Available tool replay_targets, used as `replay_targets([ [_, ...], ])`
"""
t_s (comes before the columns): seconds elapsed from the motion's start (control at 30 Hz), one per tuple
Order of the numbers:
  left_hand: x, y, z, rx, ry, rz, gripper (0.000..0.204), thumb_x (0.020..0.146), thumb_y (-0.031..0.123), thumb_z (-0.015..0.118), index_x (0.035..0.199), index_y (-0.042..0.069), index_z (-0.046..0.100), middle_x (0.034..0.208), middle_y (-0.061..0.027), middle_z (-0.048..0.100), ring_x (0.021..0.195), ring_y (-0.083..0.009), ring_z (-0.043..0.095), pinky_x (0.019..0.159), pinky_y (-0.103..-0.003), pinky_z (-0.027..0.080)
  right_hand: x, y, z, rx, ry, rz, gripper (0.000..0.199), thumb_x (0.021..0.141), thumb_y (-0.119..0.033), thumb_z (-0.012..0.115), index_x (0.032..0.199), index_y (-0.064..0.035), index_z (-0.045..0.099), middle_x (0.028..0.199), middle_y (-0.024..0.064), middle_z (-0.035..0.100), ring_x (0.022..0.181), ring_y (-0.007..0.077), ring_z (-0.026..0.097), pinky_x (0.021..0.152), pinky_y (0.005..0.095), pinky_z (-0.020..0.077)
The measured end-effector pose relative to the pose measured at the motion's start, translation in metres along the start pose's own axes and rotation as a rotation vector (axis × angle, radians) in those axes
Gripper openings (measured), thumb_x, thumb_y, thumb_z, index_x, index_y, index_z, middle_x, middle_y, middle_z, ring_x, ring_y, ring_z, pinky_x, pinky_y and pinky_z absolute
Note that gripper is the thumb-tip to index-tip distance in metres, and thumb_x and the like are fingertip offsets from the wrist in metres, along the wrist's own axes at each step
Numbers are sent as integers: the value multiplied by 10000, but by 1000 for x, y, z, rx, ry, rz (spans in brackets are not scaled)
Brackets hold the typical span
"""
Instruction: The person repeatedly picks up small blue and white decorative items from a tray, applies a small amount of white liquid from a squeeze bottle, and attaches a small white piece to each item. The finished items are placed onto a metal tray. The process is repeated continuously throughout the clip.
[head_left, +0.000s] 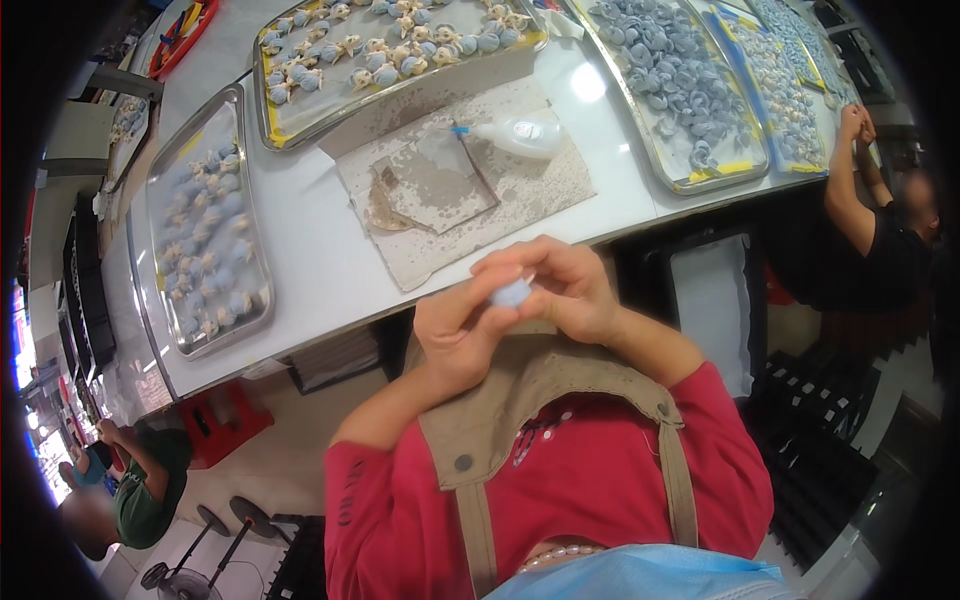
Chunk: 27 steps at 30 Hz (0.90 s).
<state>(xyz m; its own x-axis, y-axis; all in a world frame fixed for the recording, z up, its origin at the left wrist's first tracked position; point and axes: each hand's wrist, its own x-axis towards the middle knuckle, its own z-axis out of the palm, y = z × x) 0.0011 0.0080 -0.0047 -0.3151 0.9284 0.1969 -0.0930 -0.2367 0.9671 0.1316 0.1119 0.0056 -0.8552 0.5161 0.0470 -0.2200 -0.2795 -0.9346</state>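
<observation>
Between the fingertips of both hands is a small light-blue and white figure part point(512, 292), held in front of my chest near the table edge. My left hand point(462, 325) pinches it from the left. From the right, my right hand point(568, 290) closes on it with thumb and fingers, hiding much of its shape. Just beyond my hands lies a stained piece of cardboard point(560, 185). On it rests a white squeeze bottle point(522, 137) on its side, its blue tip pointing left.
A metal tray point(262, 250) of blue and cream figures stands at the left, another tray point(400, 98) of them at the back. To the right, a tray point(712, 180) holds grey-blue shell-like pieces. Co-workers sit at both sides; a red stool point(222, 425) stands under the table's left.
</observation>
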Motion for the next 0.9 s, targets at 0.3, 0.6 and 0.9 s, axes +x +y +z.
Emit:
replay_targets([
  [0.3, 13, 1, 9, -494, 144, -532, 456, 892, 198, 577, 1285, 15, 437, 1056, -99, 612, 935, -164, 612, 766, -250, 512, 4, 9, -8, 5, 199, 271, 267, 947, -244, 481, 984, 2, 578, 894, 12, 584, 827, 59, 508, 731, 213, 425],
  [0.6, 12, -4, 5, -497, 108, -526, 460, 898, 211, 563, 1295, 25, 425, 1040, -104, 617, 865, -191, 636, 703, -240, 515, 2, 9, -5, -30, 222, 250, 304, 962, -305, 444, 967, -35, 583, 828, -30, 551, 757, 33, 462, 688, 182, 380],
  [0.9, 9, -8, 4, -498, 116, -499, 434, 918, 242, 533, 1285, 29, 440, 1059, -102, 612, 827, -190, 636, 709, -260, 505, 0, 6, -2, 70, 198, 275, 243, 944, -265, 496, 914, -27, 539, 794, -22, 522, 732, 29, 447, 655, 184, 386],
])
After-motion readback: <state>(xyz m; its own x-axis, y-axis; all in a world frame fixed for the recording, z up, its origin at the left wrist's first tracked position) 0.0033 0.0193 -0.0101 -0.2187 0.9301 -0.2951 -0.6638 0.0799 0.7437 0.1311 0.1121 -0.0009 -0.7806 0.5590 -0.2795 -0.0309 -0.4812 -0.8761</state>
